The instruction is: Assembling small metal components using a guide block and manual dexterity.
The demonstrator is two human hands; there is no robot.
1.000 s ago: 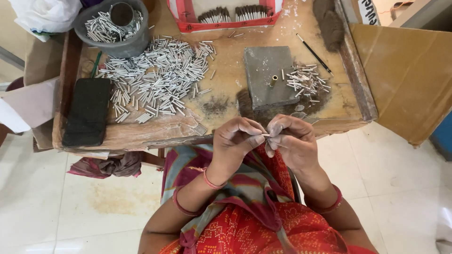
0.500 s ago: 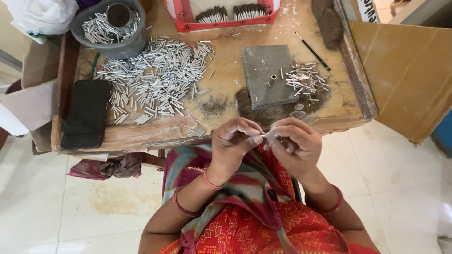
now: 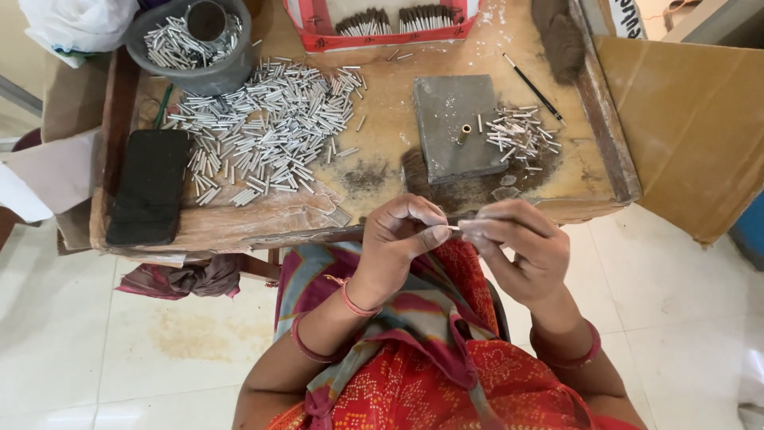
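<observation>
While I sit at the low wooden worktop [image 3: 382,171], both my hands hover just off its near edge, above my lap. My left hand [image 3: 402,243] has thumb and forefinger pinched narrow on a small silver tube [image 3: 450,228], so that grip is closed on it. The tube lies roughly level, its long axis running left to right, and its free end points toward my right hand [image 3: 517,247]. That hand sits just beside it, fingertips bunched close together at the tube's open end; something pale seems caught between them, but it is too small for me to tell what. The two hands nearly touch, with the tube bridging the gap, so the left hand carries it and the right meets it end-on.

Up on the worktop, a big heap of silver tubes [image 3: 263,127] spreads to my left, with a grey bowl [image 3: 195,44] of more behind it. A grey block [image 3: 458,127] stands ahead of my hands, a smaller cluster of tubes [image 3: 521,135] just to its right. A black phone [image 3: 151,187] lies at the far left edge.
</observation>
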